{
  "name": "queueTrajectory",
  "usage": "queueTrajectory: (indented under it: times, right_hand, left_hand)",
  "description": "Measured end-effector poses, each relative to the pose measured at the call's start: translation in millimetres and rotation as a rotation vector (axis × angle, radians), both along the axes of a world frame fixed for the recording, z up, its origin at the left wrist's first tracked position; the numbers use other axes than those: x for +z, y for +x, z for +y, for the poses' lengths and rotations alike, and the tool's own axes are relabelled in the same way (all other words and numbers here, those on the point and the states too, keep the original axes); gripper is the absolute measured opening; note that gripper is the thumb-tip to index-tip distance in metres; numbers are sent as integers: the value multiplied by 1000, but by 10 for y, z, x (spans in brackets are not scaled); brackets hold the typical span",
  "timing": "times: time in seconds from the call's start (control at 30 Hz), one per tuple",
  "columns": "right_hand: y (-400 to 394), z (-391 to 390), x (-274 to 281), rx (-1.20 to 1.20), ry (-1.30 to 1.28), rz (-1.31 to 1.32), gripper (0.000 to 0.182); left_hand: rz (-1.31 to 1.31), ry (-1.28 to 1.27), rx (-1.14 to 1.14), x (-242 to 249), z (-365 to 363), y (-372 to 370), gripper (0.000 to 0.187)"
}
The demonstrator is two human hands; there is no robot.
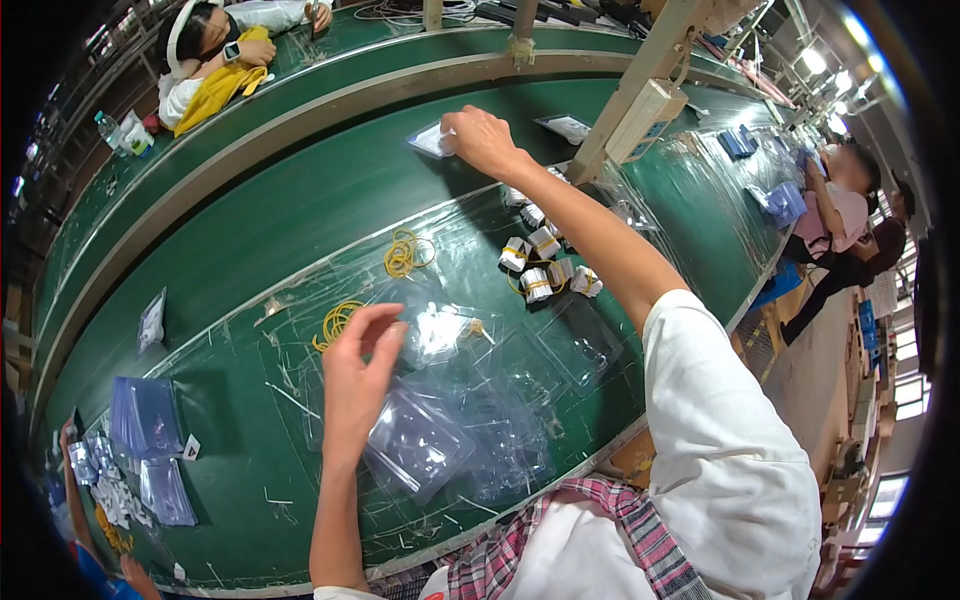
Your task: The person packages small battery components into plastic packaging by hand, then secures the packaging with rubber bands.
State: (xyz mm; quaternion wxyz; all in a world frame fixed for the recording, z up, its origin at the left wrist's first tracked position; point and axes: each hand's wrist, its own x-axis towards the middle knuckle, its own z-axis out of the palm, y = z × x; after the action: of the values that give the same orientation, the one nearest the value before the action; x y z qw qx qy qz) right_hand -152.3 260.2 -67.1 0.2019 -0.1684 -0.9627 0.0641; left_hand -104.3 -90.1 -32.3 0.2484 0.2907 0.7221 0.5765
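My right hand (482, 140) is stretched out over the green belt. Its fingers are closed on the edge of a flat clear plastic package (430, 140) with a pale insert. My left hand (362, 368) hovers above the near worktop, fingers curved and apart, with nothing visible in it. Just below and beside it lie clear plastic blister shells (420, 440). Yellow rubber bands (340, 320) lie behind the left hand, and another loose bunch of bands (402, 254) is farther back. Under my right forearm sit several banded bundles of white folded paper (537, 285).
Another package (566, 128) lies on the belt by a post (640, 90), and one more (152, 320) is at left. Stacked plastic shells (146, 418) stand near a co-worker's arm (75, 480). Other people are across the belt and at right.
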Motion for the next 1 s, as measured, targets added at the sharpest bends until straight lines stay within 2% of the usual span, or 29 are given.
queueTrajectory:
  times: [0.07,0.17,0.2,0.3,0.47,0.57,0.67,0.77,0.8,0.9,1.0]
  right_hand:
    - [24,-81,25,-34,53,24,28]
    - [274,-195,120,46,50,101,33]
    - [411,-293,214,56,18,139,27]
    - [843,-473,399,106,-111,3,24]
    - [1238,-612,358,170,-212,53,14]
    - [1339,-657,323,196,-257,123,12]
    - [1387,-740,302,246,-265,150,10]
    - [1393,-792,292,281,-270,192,10]
    - [1399,-839,330,273,-284,189,11]
    - [1408,-946,393,275,-323,137,11]
    - [1403,-1091,371,348,-334,154,11]
  left_hand:
    - [172,-171,-67,44,75,52,28]
    - [600,-288,-46,-58,149,70,30]
    - [636,-293,-14,-72,154,33,33]
    - [735,-326,87,-69,164,-79,34]
    - [754,-507,19,-246,297,-170,53]
    - [754,-521,53,-254,358,-188,55]
    - [873,-534,131,-409,375,-218,56]
    - [781,-521,129,-438,375,-292,55]
    - [610,-518,101,-382,389,-332,51]
    - [655,-482,149,-508,366,-407,45]
    - [456,-422,134,-475,349,-489,38]
